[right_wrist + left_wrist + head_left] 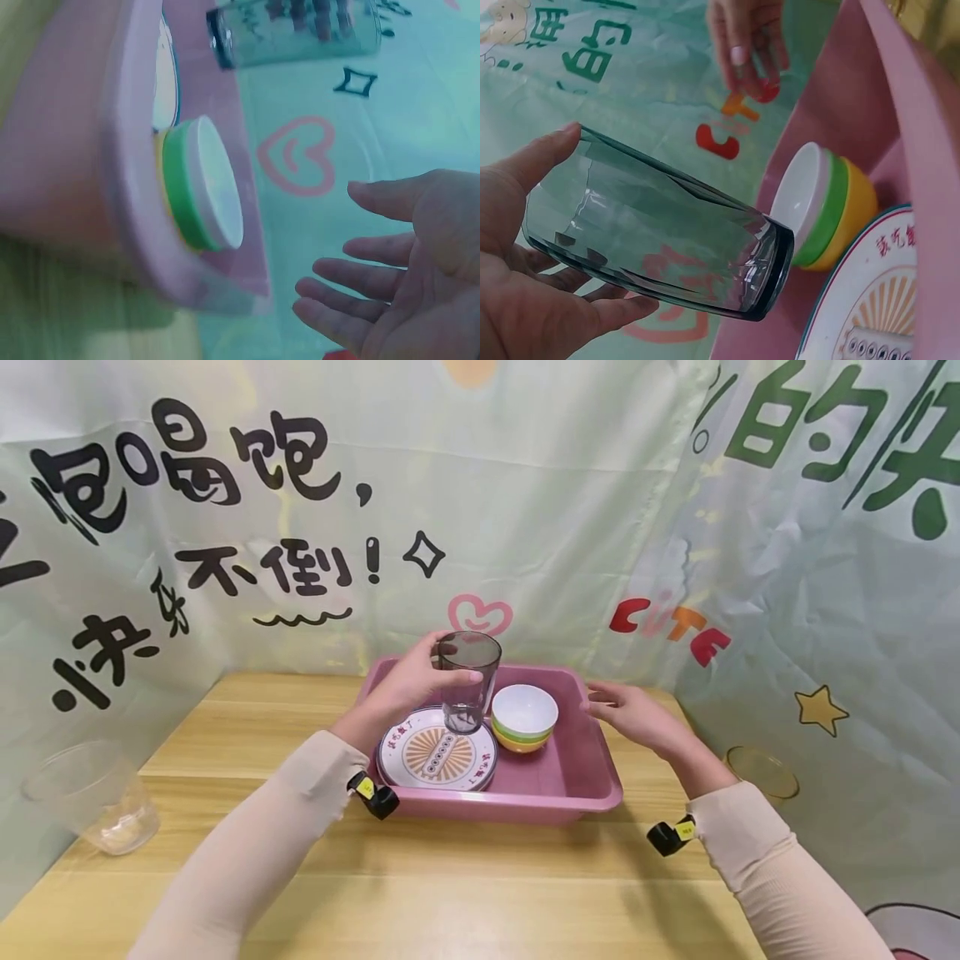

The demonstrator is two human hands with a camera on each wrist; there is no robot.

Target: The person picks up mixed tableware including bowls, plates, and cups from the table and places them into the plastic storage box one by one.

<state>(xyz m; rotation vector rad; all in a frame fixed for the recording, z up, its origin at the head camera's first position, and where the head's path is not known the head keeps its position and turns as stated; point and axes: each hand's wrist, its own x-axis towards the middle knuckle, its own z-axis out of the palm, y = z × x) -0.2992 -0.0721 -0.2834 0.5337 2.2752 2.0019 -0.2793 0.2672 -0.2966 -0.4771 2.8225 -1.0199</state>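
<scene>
My left hand (420, 677) grips a smoky grey drinking glass (467, 693) near its rim, thumb on one side and fingers on the other. The glass is upright over a pink plastic basin (491, 808). Inside the basin, a patterned plate (405, 752) lies at the left, with a stack of bowls (525, 714) beside it: white on top, green and yellow below, as the left wrist view shows. At the basin's right side my right hand (633, 714) holds nothing; in the right wrist view its fingers (367, 277) are extended and spread.
A clear plastic cup (112, 802) stands at the left on the wooden table (360, 893). Printed cloth (570, 527) hangs behind the table and along its sides. The basin's raised walls surround the plate and bowls.
</scene>
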